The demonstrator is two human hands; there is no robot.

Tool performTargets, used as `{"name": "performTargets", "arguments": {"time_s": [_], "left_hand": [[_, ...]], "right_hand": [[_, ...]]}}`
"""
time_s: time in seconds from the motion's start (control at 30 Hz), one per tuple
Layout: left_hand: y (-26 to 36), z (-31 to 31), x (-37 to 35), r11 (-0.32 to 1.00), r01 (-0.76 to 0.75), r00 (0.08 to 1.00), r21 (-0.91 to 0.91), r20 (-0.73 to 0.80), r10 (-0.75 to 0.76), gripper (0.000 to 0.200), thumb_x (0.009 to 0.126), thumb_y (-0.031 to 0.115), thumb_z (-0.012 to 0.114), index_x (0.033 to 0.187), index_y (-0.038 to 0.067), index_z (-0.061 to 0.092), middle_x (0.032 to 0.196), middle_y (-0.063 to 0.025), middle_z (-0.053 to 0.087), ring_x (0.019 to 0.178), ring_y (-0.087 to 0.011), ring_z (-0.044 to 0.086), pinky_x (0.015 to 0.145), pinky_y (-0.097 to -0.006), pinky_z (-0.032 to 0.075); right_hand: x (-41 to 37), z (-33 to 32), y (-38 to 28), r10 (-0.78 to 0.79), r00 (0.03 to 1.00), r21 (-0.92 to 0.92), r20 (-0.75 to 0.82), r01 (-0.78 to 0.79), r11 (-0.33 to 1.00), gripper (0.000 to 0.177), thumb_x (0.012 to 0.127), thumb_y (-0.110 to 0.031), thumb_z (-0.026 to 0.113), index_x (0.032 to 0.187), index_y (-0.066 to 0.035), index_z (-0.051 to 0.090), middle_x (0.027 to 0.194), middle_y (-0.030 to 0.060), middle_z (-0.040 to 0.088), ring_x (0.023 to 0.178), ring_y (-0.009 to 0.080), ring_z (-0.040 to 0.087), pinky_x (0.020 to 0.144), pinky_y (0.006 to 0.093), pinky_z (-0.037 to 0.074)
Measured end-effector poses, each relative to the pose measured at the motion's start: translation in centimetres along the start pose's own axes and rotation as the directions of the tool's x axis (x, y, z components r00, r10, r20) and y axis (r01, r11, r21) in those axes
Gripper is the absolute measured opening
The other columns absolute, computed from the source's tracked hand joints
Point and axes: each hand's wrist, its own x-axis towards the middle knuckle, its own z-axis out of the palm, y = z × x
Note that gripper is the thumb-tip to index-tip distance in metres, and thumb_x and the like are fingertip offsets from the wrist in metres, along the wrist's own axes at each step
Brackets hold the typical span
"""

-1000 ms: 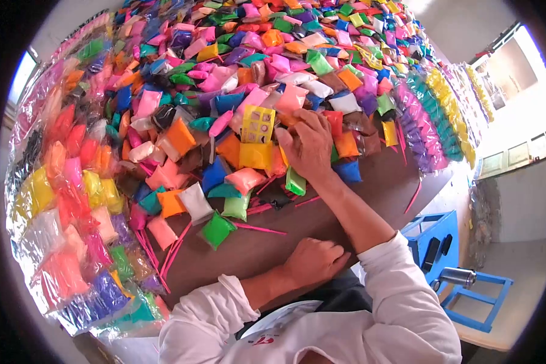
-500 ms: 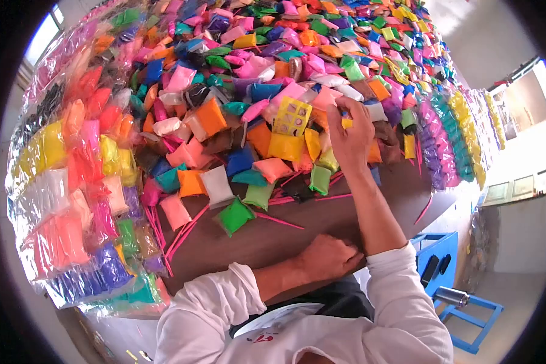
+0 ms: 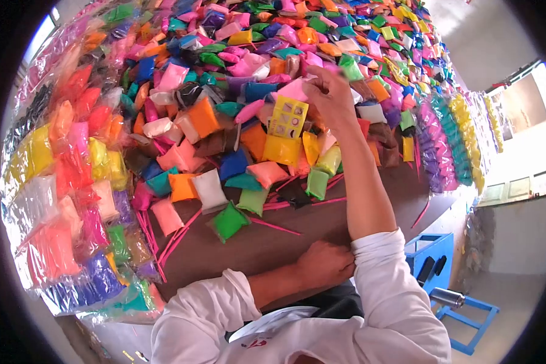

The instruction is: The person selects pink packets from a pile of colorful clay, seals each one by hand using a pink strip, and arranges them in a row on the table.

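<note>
My right hand [image 3: 332,97] reaches over the heap of small, soft, coloured packets [image 3: 261,91]. Its thumb and index finger are curved and apart beside a pink packet [image 3: 292,90], with nothing seen between them. Left of the wrist, a yellow printed sheet [image 3: 288,116] with small round pictures lies against a yellow packet [image 3: 281,149]. My left hand [image 3: 325,264] rests at the near table edge by my right forearm. Its fingers are curled closed, and I see nothing in them. A green packet [image 3: 229,222] lies alone in front of the heap.
Clear-wrapped strips of packets [image 3: 73,206] are stacked on the left, with more strips [image 3: 437,145] at the right edge. Pink sticks [image 3: 179,239] lie on the brown tabletop [image 3: 249,252]. A blue stool [image 3: 434,261] and a metal flask [image 3: 448,297] are at lower right.
My right hand has moved farther out and to the left over the heap. My left hand stays closed at the table edge. The whole view has shifted slightly.
</note>
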Motion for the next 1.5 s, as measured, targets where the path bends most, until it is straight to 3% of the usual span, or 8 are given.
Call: {"name": "performTargets", "arguments": {"time_s": [0.13,0.3,0.5,0.83,1.07,1.23,1.3,1.5], "left_hand": [[0.5,-0.4,0.1,0.999,0.037,0.998,0.019,0.043,-0.038,0.020,0.080,0.023,0.061,0.072,0.004,0.061,0.072,-0.0133,0.062,0.066,-0.0335,0.064,0.059,-0.0460,0.053],[0.1,-0.3,0.0,1.000,0.026,0.999,0.016,0.028,-0.026,0.021,0.082,0.024,0.060,0.072,0.005,0.061,0.071,-0.0129,0.061,0.067,-0.0335,0.064,0.061,-0.0462,0.053],[0.2,-0.4,-0.1,0.999,0.031,0.999,-0.011,0.022,-0.031,0.023,0.083,0.025,0.059,0.072,0.005,0.061,0.070,-0.0126,0.061,0.065,-0.0335,0.063,0.059,-0.0469,0.052],[0.4,-0.9,0.3,0.993,0.058,0.998,-0.101,-0.014,-0.060,0.029,0.085,0.027,0.060,0.068,0.003,0.058,0.067,-0.0167,0.059,0.065,-0.0374,0.062,0.059,-0.0479,0.051],[-0.1,-1.0,0.7,0.976,0.026,0.994,-0.216,-0.102,-0.049,0.033,0.086,0.024,0.062,0.064,0.001,0.055,0.064,-0.0201,0.055,0.060,-0.0400,0.057,0.056,-0.0484,0.044],[-0.2,-1.4,-0.1,0.908,0.222,0.956,-0.355,-0.106,-0.275,0.044,0.096,0.031,0.054,0.065,0.001,0.053,0.056,-0.0070,0.051,0.052,-0.0226,0.052,0.050,-0.0382,0.040],[-0.3,-1.2,-0.5,0.757,0.275,0.917,-0.592,-0.076,-0.392,0.052,0.101,0.041,0.045,0.068,0.003,0.055,0.060,0.0014,0.049,0.055,-0.0095,0.046,0.049,-0.0292,0.038],[0.3,-2.1,-2.5,0.533,0.231,0.809,-0.814,-0.144,-0.570,0.056,0.098,0.051,0.041,0.076,0.003,0.060,0.065,-0.0019,0.055,0.057,-0.0085,0.053,0.050,-0.0231,0.042]], "right_hand": [[-0.6,-0.8,0.0,-0.167,0.979,-0.202,0.114,0.188,0.961,0.038,0.084,-0.013,0.066,0.119,-0.001,0.059,0.092,0.0112,0.068,0.080,0.0178,0.063,0.073,0.0297,0.049],[-1.4,0.9,-1.3,-0.058,0.990,-0.413,0.129,0.107,0.904,0.056,0.080,-0.035,0.073,0.124,-0.004,0.057,0.102,0.0119,0.067,0.088,0.0205,0.063,0.080,0.0335,0.050],[-1.3,0.8,-1.0,-0.134,0.982,-0.456,0.136,0.182,0.871,0.045,0.080,-0.029,0.074,0.116,-0.005,0.062,0.095,0.0101,0.066,0.083,0.0179,0.062,0.076,0.0328,0.050],[-1.0,-0.9,-2.8,0.113,0.994,0.380,-0.007,-0.102,0.919,0.023,0.089,-0.025,0.065,0.093,-0.003,0.066,0.077,-0.0009,0.061,0.068,0.0059,0.052,0.062,0.0195,0.040],[-1.9,-3.1,-6.8,-0.069,0.981,0.363,-0.182,0.132,0.922,0.022,0.090,-0.024,0.061,0.096,-0.003,0.067,0.078,0.0009,0.064,0.066,0.0053,0.051,0.061,0.0202,0.040],[-4.2,-4.4,-8.9,-0.145,0.938,0.435,-0.316,0.279,0.856,0.017,0.091,-0.017,0.061,0.100,-0.004,0.065,0.083,0.0038,0.067,0.064,0.0069,0.053,0.059,0.0220,0.043],[-6.8,-4.6,-9.0,-0.131,0.955,0.377,-0.265,0.227,0.898,0.019,0.090,-0.015,0.061,0.104,-0.003,0.065,0.083,0.0036,0.067,0.062,0.0059,0.053,0.057,0.0208,0.043],[-17.7,-6.7,-5.1,-0.271,0.936,-0.069,-0.223,0.262,0.962,0.035,0.085,0.000,0.060,0.120,-0.001,0.061,0.094,0.0044,0.064,0.085,0.0095,0.059,0.070,0.0217,0.047]]}}
